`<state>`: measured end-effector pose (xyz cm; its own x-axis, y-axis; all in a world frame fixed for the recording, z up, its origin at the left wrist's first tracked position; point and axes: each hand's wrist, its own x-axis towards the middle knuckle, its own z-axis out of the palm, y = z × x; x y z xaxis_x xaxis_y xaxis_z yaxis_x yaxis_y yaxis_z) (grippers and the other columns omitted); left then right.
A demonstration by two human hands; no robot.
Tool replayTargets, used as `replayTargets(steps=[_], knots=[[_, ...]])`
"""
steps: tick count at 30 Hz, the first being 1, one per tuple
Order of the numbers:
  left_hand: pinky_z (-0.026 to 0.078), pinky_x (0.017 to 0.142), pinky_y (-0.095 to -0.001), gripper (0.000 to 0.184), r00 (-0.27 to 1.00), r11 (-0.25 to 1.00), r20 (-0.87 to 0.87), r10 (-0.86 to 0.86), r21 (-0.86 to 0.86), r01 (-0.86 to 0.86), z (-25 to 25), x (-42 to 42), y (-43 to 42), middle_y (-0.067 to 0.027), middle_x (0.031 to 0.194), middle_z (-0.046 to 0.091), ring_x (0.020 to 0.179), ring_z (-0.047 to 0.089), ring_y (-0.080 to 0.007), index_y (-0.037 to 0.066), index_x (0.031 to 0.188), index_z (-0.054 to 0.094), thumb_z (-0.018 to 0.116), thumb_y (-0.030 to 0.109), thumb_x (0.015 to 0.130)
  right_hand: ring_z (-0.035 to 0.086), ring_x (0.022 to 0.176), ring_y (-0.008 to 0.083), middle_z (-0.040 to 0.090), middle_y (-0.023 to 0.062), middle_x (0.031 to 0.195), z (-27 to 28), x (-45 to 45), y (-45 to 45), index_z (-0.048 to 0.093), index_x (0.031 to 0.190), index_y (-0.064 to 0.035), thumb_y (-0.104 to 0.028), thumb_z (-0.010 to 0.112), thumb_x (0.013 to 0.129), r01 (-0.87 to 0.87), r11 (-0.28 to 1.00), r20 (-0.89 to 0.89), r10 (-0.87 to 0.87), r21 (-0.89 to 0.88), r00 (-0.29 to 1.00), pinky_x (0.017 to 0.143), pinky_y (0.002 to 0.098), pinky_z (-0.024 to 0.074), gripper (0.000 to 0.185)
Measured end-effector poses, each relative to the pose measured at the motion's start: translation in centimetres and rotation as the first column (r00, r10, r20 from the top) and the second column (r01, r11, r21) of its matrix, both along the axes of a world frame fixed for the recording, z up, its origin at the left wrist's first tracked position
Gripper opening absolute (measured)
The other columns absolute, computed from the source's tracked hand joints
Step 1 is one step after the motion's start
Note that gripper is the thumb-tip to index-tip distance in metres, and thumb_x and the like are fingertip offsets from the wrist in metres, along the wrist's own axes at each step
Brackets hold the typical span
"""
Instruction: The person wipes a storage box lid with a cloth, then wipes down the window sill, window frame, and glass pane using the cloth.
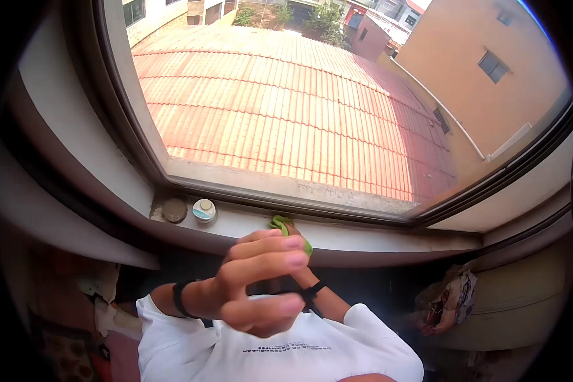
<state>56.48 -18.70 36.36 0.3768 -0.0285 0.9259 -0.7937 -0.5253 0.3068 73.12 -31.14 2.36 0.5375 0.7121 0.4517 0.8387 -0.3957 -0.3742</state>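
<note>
lying slantwise on the sill (350, 239), the green cloth (279, 221) touches the right hand (292, 229), the nearer of the 2, whose grip is too hidden to tell; the left hand (235, 277) hangs apart, loosely open, holding nothing.

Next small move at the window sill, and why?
Probably slide the green cloth rightward along the sill: the right hand, partly hidden, is at the cloth, and the sill runs unobstructed that way, while a white container stands to the left. The raised left hand looks clear of the sill.
</note>
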Motion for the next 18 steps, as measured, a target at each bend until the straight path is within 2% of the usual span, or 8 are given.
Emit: replayTargets(steps=[1, 2, 3, 4, 6, 9, 14, 18], knots=[[0.042, 0.106, -0.0487, 0.049, 0.963, 0.997, -0.265, 0.054, 0.075, -0.035, -4.8, 2.6, -1.4, -0.0198, 0.14, 0.043, 0.128, 0.047, -0.0366, 0.01, 0.134, 0.046, 0.069, 0.02, 0.092, 0.052, 0.119, 0.0449, 0.054, 0.0243, 0.128, -1.2, 0.6, 0.6, 0.059, 0.119, -0.0068, -0.016, 0.073, 0.073, -0.083, 0.996, 0.017, 0.084, -0.01, 0.996, 0.1, 0.0538, 0.0426, 0.049], [0.04, 0.108, -0.0491, 0.048, 0.815, 0.993, -0.57, 0.106, 0.11, -0.052, -9.2, 3.7, -1.8, -0.0239, 0.143, 0.041, 0.132, 0.044, -0.042, 0.008, 0.136, 0.044, 0.065, 0.022, 0.095, 0.056, 0.113, 0.0436, 0.057, 0.0226, 0.124, 5.5, -0.3, 0.2, 0.058, 0.123, -0.0084, -0.017, 0.073, 0.075, -0.121, 0.97, -0.364, 0.193, 0.211, 0.911, 0.093, 0.0517, 0.0472, 0.05], [0.035, 0.112, -0.0515, 0.055, 0.691, 0.98, -0.698, 0.189, 0.176, -0.09, -14.7, 4.5, -2.0, -0.0265, 0.148, 0.037, 0.136, 0.039, -0.045, 0.004, 0.142, 0.04, 0.063, 0.023, 0.096, 0.056, 0.113, 0.0436, 0.057, 0.0226, 0.124, 5.6, 0.5, -0.5, 0.058, 0.123, -0.0084, -0.017, 0.073, 0.075, -0.118, 0.968, -0.374, 0.196, 0.221, 0.906, 0.093, 0.0517, 0.0472, 0.05], [0.03, 0.115, -0.0533, 0.065, 0.555, 0.898, -0.731, 0.396, 0.435, -0.068, -21.0, 4.7, -1.9, -0.0285, 0.153, 0.031, 0.141, 0.033, -0.047, 0.0, 0.148, 0.034, 0.062, 0.028, 0.097, 0.057, 0.112, 0.0436, 0.058, 0.0226, 0.122, 5.2, 1.1, -1.4, 0.058, 0.123, -0.0088, -0.018, 0.074, 0.075, -0.098, 0.987, -0.388, 0.141, 0.127, 0.911, 0.092, 0.051, 0.0482, 0.051], [0.027, 0.117, -0.0522, 0.066, 0.427, 0.866, -0.792, 0.437, 0.499, 0.04, -28.2, 4.7, -1.9, -0.0281, 0.156, 0.028, 0.143, 0.032, -0.0443, 0.0, 0.147, 0.037, 0.064, 0.031, 0.094, 0.058, 0.11, 0.0428, 0.059, 0.0232, 0.123, 5.7, 2.2, -3.1, 0.059, 0.123, -0.0087, -0.018, 0.076, 0.073, -0.045, 0.997, -0.376, 0.064, 0.06, 0.924, 0.092, 0.0498, 0.0491, 0.053], [0.026, 0.118, -0.0525, 0.064, 0.567, 0.858, -0.724, 0.393, 0.51, 0.057, -31.2, 7.5, -2.8, -0.0273, 0.157, 0.027, 0.143, 0.032, -0.0433, -0.002, 0.144, 0.04, 0.062, 0.033, 0.095, 0.058, 0.11, 0.0451, 0.06, 0.0243, 0.119, 5.4, 2.7, -7.2, 0.059, 0.123, -0.0097, -0.013, 0.075, 0.072, 0.104, 0.993, -0.215, -0.091, 0.048, 0.972, 0.094, 0.0504, 0.0484, 0.055], [0.031, 0.114, -0.0519, 0.057, 0.582, 0.918, -0.753, 0.306, 0.396, 0.03, -31.8, 14.1, -9.4, -0.0222, 0.153, 0.036, 0.14, 0.037, -0.041, 0.004, 0.143, 0.044, 0.059, 0.033, 0.097, 0.055, 0.112, 0.0451, 0.058, 0.0257, 0.121, 2.1, 4.2, -14.2, 0.052, 0.131, -0.0057, -0.014, 0.076, 0.072, 0.439, 0.898, -0.134, -0.435, 0.006, 0.89, 0.099, 0.0516, 0.0442, 0.064], [0.036, 0.109, -0.0499, 0.042, 0.59, 0.943, -0.743, 0.318, 0.313, -0.113, -32.7, 16.3, -10.1, -0.0166, 0.145, 0.046, 0.133, 0.044, -0.0376, 0.014, 0.134, 0.058, 0.06, 0.028, 0.095, 0.043, 0.129, 0.0498, 0.047, 0.0304, 0.137, 1.5, 4.6, -15.5, 0.044, 0.139, -0.006, -0.017, 0.075, 0.074, 0.44, 0.895, -0.181, -0.445, -0.07, 0.877, 0.111, 0.0569, 0.0318, 0.073]])
